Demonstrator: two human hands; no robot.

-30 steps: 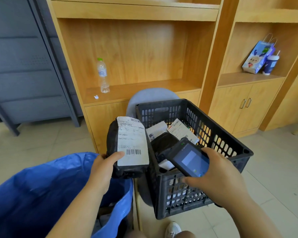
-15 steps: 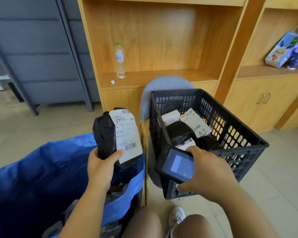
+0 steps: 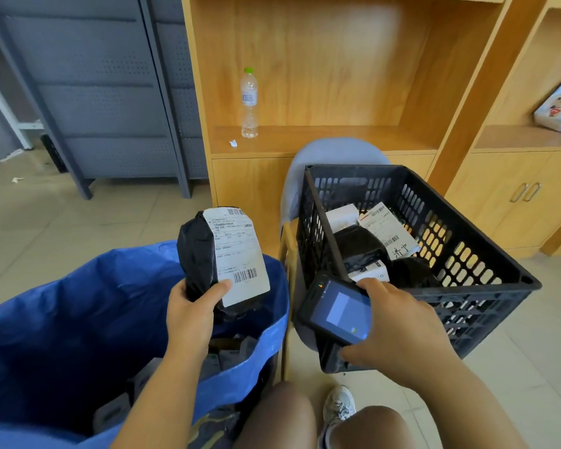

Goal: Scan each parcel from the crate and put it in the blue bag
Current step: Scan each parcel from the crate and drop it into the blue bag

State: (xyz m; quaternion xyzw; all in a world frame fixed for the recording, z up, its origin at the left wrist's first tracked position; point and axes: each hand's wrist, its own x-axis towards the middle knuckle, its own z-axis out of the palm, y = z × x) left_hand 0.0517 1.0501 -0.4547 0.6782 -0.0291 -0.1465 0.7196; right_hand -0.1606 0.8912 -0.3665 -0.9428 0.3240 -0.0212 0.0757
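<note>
My left hand grips a black parcel with a white barcode label, held upright over the far rim of the open blue bag. My right hand holds a dark handheld scanner with its screen lit, in front of the near left corner of the black crate. Inside the crate lie several parcels, black ones and labelled white ones. Grey parcels show at the bottom of the bag.
The crate rests on a grey chair in front of a wooden shelf unit with a water bottle. A grey metal cabinet stands at the left. My knees and a shoe are below, on the tiled floor.
My left hand has carried the black parcel leftward from beside the crate to over the blue bag. The scanner in my right hand has drawn back toward the crate's near corner.
</note>
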